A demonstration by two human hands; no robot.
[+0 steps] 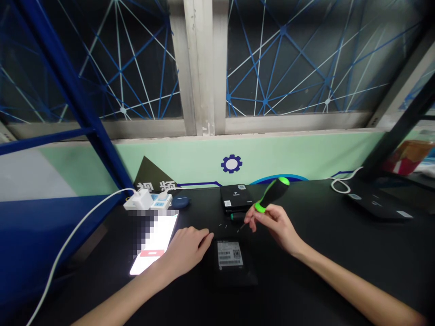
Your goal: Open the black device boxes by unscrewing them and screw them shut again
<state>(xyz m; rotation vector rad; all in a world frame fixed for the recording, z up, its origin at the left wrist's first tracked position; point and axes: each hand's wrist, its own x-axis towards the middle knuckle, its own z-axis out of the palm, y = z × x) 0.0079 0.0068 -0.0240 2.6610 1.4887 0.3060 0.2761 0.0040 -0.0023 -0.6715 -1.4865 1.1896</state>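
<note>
My right hand (277,226) grips a black and green screwdriver (273,194), tilted with its handle up and its thin shaft pointing down to the left. The tip hangs near the table just behind a flat black device (234,277) with a white printed label. My left hand (188,246) rests at the device's far left corner, fingers loosely curled, the thumb apart and nothing visible in them. A few tiny screws (223,226) lie on the table between my hands. Partly hidden behind my right fingers lies a small dark tool with a green end (237,217).
A lit phone or tablet (158,244) lies beside my left forearm. Behind it are a white power strip with plugs (146,200) and a dark blue case (181,201). Black boxed devices (238,197) stand by the wall; another black device (379,206) lies far right.
</note>
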